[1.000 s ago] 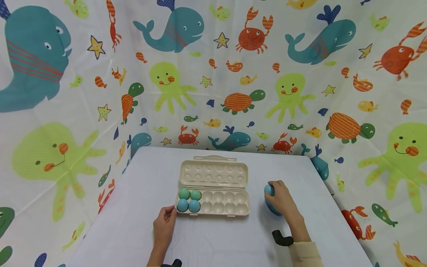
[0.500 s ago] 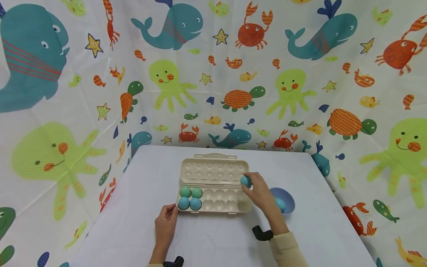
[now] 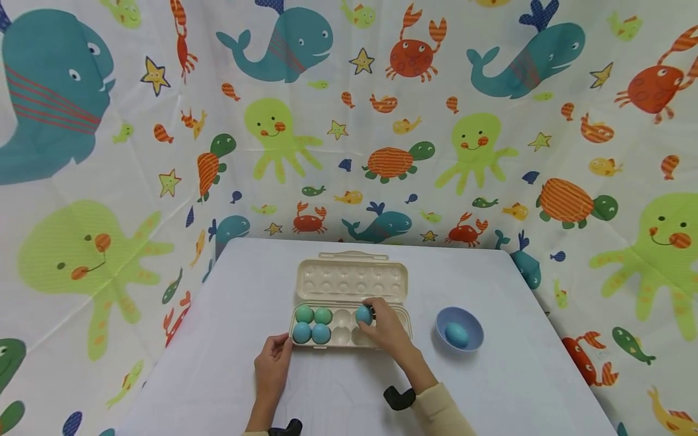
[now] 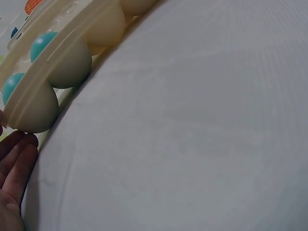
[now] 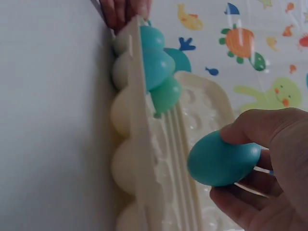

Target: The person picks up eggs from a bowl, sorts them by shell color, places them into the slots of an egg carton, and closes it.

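My right hand holds a blue egg between thumb and fingers, above the right half of the open egg carton. In the right wrist view the egg is apart from the cups. Two green eggs, one of them the left green egg, sit in the back row at the carton's left end. Two blue eggs, including the left blue egg, lie in front of them. My left hand grips the carton's left end, thumb at the rim and fingers lower down.
A blue-purple bowl with one blue egg in it stands right of the carton. The carton's lid lies back behind the cups. A sea-animal patterned cloth hangs behind and beside the white table.
My right hand has lifted a blue egg from the bowl and carried it left over the carton. The bowl is now uncovered. My left hand has stayed at the carton's end.
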A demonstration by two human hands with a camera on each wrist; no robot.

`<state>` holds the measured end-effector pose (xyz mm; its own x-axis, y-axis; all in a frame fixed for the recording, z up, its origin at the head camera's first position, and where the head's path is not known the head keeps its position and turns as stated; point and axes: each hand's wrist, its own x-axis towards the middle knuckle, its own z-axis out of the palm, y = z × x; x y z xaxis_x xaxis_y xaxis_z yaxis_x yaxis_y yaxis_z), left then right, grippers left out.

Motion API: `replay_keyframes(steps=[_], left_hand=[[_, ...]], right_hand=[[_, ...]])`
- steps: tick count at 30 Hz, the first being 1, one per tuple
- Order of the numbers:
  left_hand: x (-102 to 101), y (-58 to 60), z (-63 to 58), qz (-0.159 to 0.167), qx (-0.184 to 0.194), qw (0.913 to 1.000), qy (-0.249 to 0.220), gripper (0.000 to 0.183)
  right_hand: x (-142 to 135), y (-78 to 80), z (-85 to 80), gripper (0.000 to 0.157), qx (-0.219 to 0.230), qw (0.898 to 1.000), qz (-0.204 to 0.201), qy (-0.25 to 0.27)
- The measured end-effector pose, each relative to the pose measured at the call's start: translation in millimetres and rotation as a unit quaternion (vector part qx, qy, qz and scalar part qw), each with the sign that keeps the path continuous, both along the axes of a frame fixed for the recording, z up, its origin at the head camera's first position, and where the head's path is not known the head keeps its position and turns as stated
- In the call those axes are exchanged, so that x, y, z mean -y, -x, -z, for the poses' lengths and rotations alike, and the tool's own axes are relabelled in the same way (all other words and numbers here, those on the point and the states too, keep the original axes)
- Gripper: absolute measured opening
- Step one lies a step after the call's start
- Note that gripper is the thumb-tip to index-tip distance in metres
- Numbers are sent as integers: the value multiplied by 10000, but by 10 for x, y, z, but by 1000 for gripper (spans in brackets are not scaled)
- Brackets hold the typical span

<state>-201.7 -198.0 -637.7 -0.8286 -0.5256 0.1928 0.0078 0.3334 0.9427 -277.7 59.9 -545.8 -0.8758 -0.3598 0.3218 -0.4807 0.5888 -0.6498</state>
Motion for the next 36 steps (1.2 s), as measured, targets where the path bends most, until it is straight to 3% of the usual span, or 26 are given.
replay_keyframes(steps=[10,25,36], left_hand=[[-7,23,15,-79,30,9999,115,19],[-8,21,20,-50,16,10000,81,20],[-3,28,46,-62,-8,9999,86,19]], right_hand=[[254,-46,201,44,94,9989,-398,-238],[401,-71,352,39,25,9976,-236,-656],[418,-34,332,40,694,9952,-251,-636]])
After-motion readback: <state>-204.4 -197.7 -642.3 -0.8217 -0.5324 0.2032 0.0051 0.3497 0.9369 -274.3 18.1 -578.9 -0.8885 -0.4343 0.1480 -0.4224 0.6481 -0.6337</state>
